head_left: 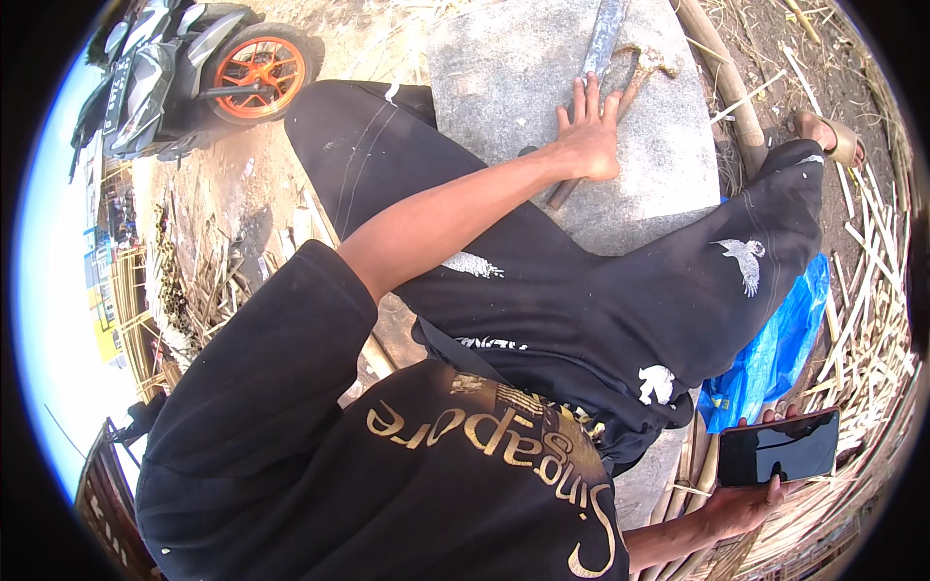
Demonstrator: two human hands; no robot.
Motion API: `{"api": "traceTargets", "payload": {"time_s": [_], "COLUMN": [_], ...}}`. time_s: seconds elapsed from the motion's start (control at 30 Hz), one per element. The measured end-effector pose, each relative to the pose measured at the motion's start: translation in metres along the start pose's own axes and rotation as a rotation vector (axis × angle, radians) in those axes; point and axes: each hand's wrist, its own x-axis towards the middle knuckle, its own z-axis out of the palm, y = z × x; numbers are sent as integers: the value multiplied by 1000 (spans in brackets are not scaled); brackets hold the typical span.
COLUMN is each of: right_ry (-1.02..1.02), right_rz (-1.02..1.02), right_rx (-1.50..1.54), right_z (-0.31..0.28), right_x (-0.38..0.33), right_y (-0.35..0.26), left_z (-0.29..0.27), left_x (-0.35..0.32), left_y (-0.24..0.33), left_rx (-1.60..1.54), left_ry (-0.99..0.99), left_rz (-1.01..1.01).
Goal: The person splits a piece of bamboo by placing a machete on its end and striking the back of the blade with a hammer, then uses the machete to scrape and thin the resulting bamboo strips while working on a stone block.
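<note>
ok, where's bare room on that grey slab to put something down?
Free: the slab left of the long blade, and the patch right of the left hand, below the hammer. Crowded: top middle, where hand, blade and hammer meet.

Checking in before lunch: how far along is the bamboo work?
Done: split bamboo strips lie heaped. In hand: left hand rests on the hammer on the slab; right hand holds a phone. Left: a whole bamboo pole, seemingly uncut.
</note>
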Motion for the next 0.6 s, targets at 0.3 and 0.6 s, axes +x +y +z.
{"api": "traceTargets", "payload": {"time_s": [0.3, 0.6], "right_ry": [95, 4], "right_rz": [-62, -49], "right_rx": [-42, -15], "right_z": [-13, -1], "right_x": [-2, -2], "right_y": [-3, -1], "left_z": [2, 3], "left_x": [0, 1], "left_y": [-2, 0], "left_rx": [6, 1], "left_ry": [4, 20], "left_rz": [4, 1]}}
